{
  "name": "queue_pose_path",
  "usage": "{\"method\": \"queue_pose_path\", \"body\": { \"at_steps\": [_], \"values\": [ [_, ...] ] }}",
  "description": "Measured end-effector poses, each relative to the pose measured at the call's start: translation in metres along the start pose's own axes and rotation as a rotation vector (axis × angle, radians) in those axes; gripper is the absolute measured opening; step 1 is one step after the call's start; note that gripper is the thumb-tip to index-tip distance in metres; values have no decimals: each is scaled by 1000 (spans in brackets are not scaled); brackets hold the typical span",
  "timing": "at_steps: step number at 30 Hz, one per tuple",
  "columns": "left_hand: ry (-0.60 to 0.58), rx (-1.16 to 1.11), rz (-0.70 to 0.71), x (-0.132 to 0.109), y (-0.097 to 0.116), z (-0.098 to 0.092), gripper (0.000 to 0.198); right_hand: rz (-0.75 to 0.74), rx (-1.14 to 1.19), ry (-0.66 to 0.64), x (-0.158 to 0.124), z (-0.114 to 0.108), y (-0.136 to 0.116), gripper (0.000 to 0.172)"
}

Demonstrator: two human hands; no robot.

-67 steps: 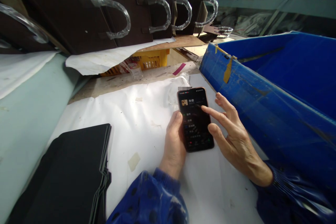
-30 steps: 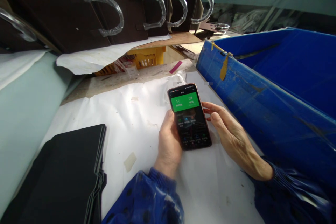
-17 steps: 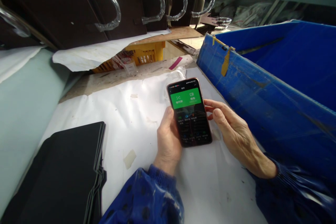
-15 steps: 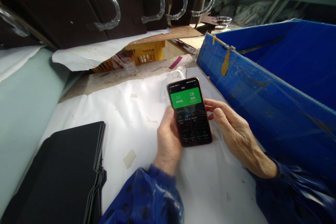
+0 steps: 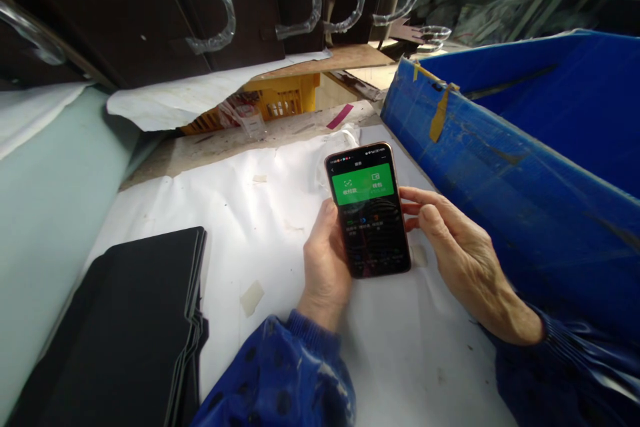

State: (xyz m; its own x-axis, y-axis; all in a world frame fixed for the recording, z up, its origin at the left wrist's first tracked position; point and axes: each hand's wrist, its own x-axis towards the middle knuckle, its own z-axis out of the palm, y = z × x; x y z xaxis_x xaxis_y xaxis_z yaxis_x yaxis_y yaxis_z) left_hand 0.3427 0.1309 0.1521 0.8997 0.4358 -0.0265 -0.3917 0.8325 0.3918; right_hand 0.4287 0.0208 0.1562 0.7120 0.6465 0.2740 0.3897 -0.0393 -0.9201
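Observation:
A smartphone (image 5: 373, 230) is held upright over the white sheet, its dark screen lit with a green panel near the top. My left hand (image 5: 327, 257) grips its lower left side, the thumb along the edge and the other fingers hidden behind it. At the phone's right edge, my right hand (image 5: 457, 250) has its fingertips touching or just behind the case. The right thumb is raised off the screen, apart from the phone. Both sleeves are blue.
A stack of black sheets (image 5: 125, 313) lies at the left on the white paper (image 5: 250, 213). The right side holds a big blue bin (image 5: 500, 153). Behind are a yellow crate (image 5: 287, 97) and dark panels (image 5: 240, 7) with plastic-wrapped handles.
The whole view has shifted slightly, so most things appear a little further right. Both hands keep about the same pose around the phone, and its screen shows the same green panel.

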Motion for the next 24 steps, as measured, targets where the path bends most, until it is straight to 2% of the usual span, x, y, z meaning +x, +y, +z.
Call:
{"method": "queue_pose_path", "body": {
  "at_steps": [6, 9, 13, 19, 24],
  "values": [
    [51, -34, 16, -1, 1, 3, 53, 16, 5, -2, -1, 0, -3, 42],
    [27, -11, -28, -1, 1, 3, 54, 9, 1, 6, 0, 0, -5, 41],
    [34, -11, 6, 0, 0, 3, 52, 1, -27, 22, 0, 0, -7, 42],
    [-38, 48, -29, 1, -1, 2, 57, 2, 1, 29, -1, 1, -9, 42],
    [-63, -6, -29, -1, 0, 2, 58, 11, 3, 26, -1, 1, -10, 43]
  ]
}}
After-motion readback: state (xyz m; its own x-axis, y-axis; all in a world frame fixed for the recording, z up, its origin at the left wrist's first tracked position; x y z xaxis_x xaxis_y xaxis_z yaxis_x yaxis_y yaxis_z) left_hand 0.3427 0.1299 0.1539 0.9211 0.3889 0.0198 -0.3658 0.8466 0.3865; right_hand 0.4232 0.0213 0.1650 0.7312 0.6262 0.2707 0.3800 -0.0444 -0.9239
